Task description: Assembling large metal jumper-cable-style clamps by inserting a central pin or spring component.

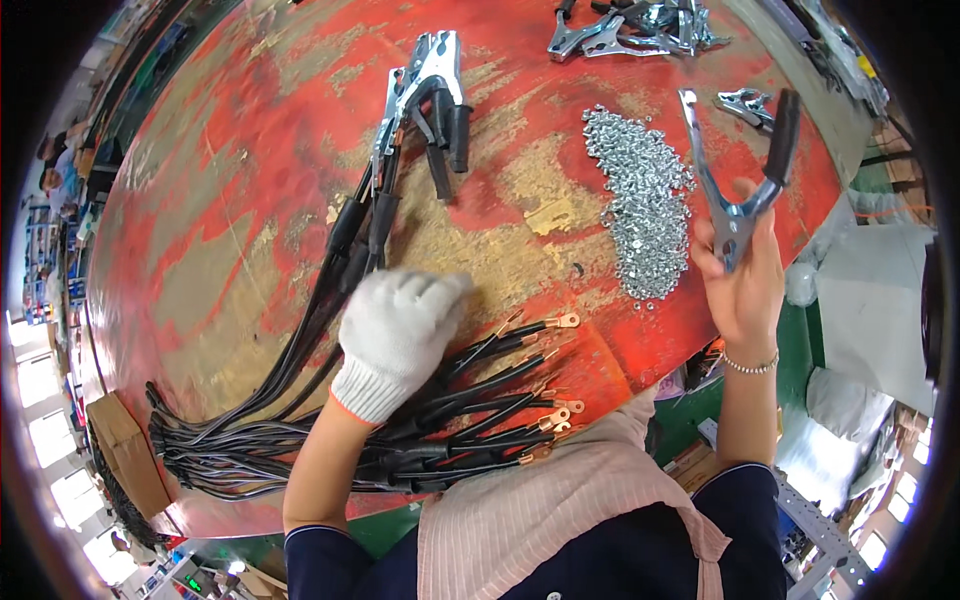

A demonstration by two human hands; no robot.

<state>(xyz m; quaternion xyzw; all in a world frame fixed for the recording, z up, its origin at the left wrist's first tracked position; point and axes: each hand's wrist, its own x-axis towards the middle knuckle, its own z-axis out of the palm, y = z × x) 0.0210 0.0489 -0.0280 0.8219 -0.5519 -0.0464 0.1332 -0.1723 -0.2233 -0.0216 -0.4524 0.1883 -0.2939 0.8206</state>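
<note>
My right hand (pixel 748 295), bare with a beaded bracelet, is closed round the pivot end of a metal spring clamp (pixel 732 218). One black-sleeved handle and one bare metal arm of it point away from me. My left hand (pixel 398 325), in a white knitted glove, is curled over the table beside black cables; whatever its fingers hold is hidden. Under its wrist lies a bundle of black cables (pixel 430 452) with copper ring lugs (pixel 570 320) and bare copper ends. Farther off, several assembled clamps (pixel 435 75) lie joined to cables running back to the bundle.
A heap of small shiny nuts (pixel 645 210) lies left of my right hand. More loose clamps (pixel 640 30) are piled at the far right, with a small clamp part (pixel 745 103) nearer. The worn red table (pixel 230 200) has a cardboard piece (pixel 125 455) at its left edge.
</note>
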